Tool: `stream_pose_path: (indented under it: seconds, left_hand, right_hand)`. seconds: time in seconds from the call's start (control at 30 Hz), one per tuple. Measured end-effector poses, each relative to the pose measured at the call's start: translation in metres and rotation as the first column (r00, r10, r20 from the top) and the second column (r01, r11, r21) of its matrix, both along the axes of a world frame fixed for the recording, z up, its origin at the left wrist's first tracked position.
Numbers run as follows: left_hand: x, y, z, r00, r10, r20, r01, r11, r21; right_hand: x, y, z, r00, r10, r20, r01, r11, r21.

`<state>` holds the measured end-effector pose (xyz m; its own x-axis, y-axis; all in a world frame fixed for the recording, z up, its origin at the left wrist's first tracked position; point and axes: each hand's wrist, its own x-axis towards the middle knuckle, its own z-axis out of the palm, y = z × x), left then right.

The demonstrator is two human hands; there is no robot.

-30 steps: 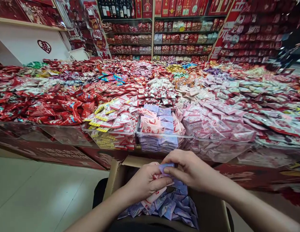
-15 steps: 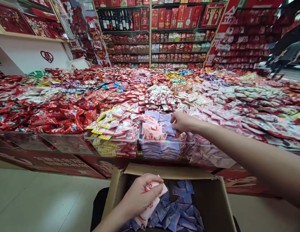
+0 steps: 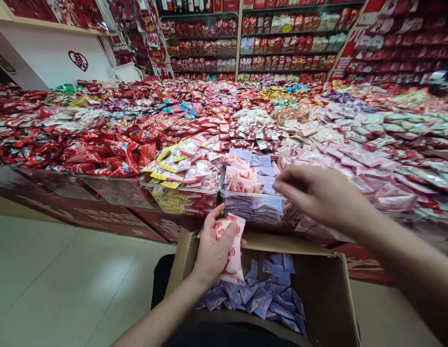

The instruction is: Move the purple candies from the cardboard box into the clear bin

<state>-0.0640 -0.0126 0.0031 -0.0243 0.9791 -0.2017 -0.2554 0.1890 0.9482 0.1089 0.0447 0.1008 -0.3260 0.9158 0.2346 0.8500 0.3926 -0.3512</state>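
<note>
Pink-and-white packets (image 3: 234, 258) are held between the thumb and fingers of my left hand (image 3: 214, 246), above the near left part of a cardboard box (image 3: 327, 294). Purple packets (image 3: 258, 296) lie loose inside that box. My right hand (image 3: 305, 190) hangs by the right front corner of a clear bin (image 3: 224, 185), its fingers bent together; whatever may be between them is hidden. Stacked in the bin are purple packets (image 3: 262, 161) on the right and back, with pink packets (image 3: 243, 180) on the front left.
Left of the bin stands a bin of yellow-and-white packets (image 3: 180, 164), then red packets (image 3: 115, 152). Pink packets (image 3: 354, 159) fill the display on the right. Shelves (image 3: 205, 37) of packaged goods stand behind. Tiled floor (image 3: 72, 270) shows at the left.
The view has tilted down. My left hand has risen toward the bin's front with the pink packets. My right hand has drawn back from the purple packets to the bin's right corner.
</note>
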Motion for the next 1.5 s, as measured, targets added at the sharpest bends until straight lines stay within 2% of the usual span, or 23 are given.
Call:
stream_pose_path:
  seconds: [0.07, 0.13, 0.23, 0.3, 0.37, 0.4, 0.47, 0.53, 0.6, 0.67, 0.73, 0.8, 0.83, 0.87, 0.93, 1.07, 1.13, 1.2, 1.27, 1.33, 1.37, 1.43, 1.5]
  left_hand:
    - [0.009, 0.005, 0.006, 0.992, 0.11, 0.062, -0.113, 0.992, 0.048]
    - [0.018, 0.008, 0.009, 0.982, 0.15, 0.119, -0.161, 0.983, 0.089]
    - [0.025, 0.009, 0.011, 0.968, 0.154, 0.198, -0.176, 0.979, 0.102]
    - [0.023, 0.008, 0.011, 0.955, 0.178, 0.236, -0.203, 0.975, 0.087]
    - [0.016, 0.005, 0.009, 0.952, 0.197, 0.233, -0.22, 0.972, 0.077]
    - [0.012, 0.004, 0.007, 0.96, 0.178, 0.215, -0.197, 0.978, 0.071]
    - [0.006, -0.001, 0.002, 0.984, 0.054, 0.169, -0.062, 0.997, 0.043]
    - [0.003, -0.007, -0.007, 0.983, -0.127, 0.136, 0.131, 0.991, -0.02]
    - [0.002, -0.012, -0.015, 0.963, -0.235, 0.134, 0.245, 0.967, -0.065]
    - [-0.002, -0.016, -0.022, 0.96, -0.231, 0.161, 0.244, 0.967, -0.07]
    - [-0.011, -0.018, -0.025, 0.956, -0.204, 0.212, 0.223, 0.972, -0.069]
    - [-0.023, -0.021, -0.027, 0.929, -0.238, 0.282, 0.271, 0.959, -0.085]
    - [-0.028, -0.023, -0.028, 0.908, -0.265, 0.323, 0.309, 0.947, -0.091]
    - [-0.032, -0.026, -0.03, 0.886, -0.283, 0.366, 0.339, 0.936, -0.098]
    - [-0.035, -0.033, -0.038, 0.852, -0.291, 0.435, 0.373, 0.921, -0.114]
    - [-0.032, -0.049, -0.059, 0.812, -0.327, 0.483, 0.443, 0.885, -0.145]
    - [-0.031, -0.053, -0.069, 0.805, -0.349, 0.479, 0.458, 0.879, -0.13]
    - [-0.032, -0.053, -0.076, 0.831, -0.377, 0.409, 0.471, 0.869, -0.155]
    - [-0.034, -0.051, -0.08, 0.874, -0.44, 0.208, 0.476, 0.862, -0.177]
    - [-0.034, -0.05, -0.081, 0.869, -0.484, -0.101, 0.466, 0.871, -0.158]
    - [-0.032, -0.049, -0.081, 0.835, -0.492, -0.244, 0.471, 0.871, -0.143]
    - [-0.025, -0.047, -0.078, 0.74, -0.512, -0.435, 0.51, 0.85, -0.134]
    - [-0.014, -0.045, -0.071, 0.662, -0.544, -0.515, 0.566, 0.814, -0.131]
  right_hand:
    - [-0.009, -0.035, -0.019, 0.97, 0.036, -0.24, -0.098, 0.962, -0.254]
    - [-0.019, -0.062, -0.049, 0.891, 0.01, -0.454, -0.232, 0.87, -0.435]
    - [-0.026, -0.079, -0.086, 0.738, -0.132, -0.661, -0.31, 0.805, -0.506]
    - [-0.021, -0.08, -0.098, 0.654, -0.196, -0.731, -0.329, 0.796, -0.508]
    - [-0.013, -0.08, -0.1, 0.58, -0.249, -0.775, -0.334, 0.795, -0.506]
    - [-0.01, -0.08, -0.1, 0.545, -0.284, -0.789, -0.321, 0.798, -0.509]
    - [-0.007, -0.082, -0.099, 0.496, -0.341, -0.799, -0.288, 0.803, -0.521]
    - [-0.008, -0.084, -0.1, 0.496, -0.328, -0.804, -0.286, 0.813, -0.508]
    - [-0.007, -0.085, -0.106, 0.532, -0.253, -0.808, -0.327, 0.819, -0.472]
    - [0.002, -0.082, -0.12, 0.612, -0.189, -0.768, -0.366, 0.793, -0.487]
    - [0.018, -0.078, -0.146, 0.772, -0.144, -0.619, -0.331, 0.741, -0.585]
    - [0.033, -0.075, -0.181, 0.949, -0.084, -0.305, -0.152, 0.725, -0.672]
    - [0.038, -0.074, -0.199, 0.991, -0.057, -0.118, -0.039, 0.733, -0.679]
    - [0.039, -0.075, -0.217, 0.998, -0.056, 0.035, 0.065, 0.754, -0.654]
    - [0.034, -0.077, -0.247, 0.978, -0.091, 0.189, 0.188, 0.782, -0.594]
    - [0.015, -0.082, -0.281, 0.918, -0.183, 0.351, 0.345, 0.805, -0.482]
    - [0.011, -0.084, -0.288, 0.905, -0.174, 0.387, 0.358, 0.805, -0.474]
    - [0.012, -0.085, -0.288, 0.939, -0.162, 0.305, 0.303, 0.807, -0.506]
    - [0.014, -0.089, -0.278, 0.978, -0.179, 0.109, 0.209, 0.809, -0.549]
    - [0.011, -0.095, -0.262, 0.952, -0.219, -0.214, 0.054, 0.808, -0.587]
    - [0.007, -0.099, -0.251, 0.879, -0.262, -0.398, -0.036, 0.796, -0.604]
    - [-0.003, -0.107, -0.229, 0.614, -0.403, -0.679, -0.174, 0.77, -0.615]
    - [-0.015, -0.111, -0.207, 0.341, -0.548, -0.763, -0.218, 0.744, -0.632]
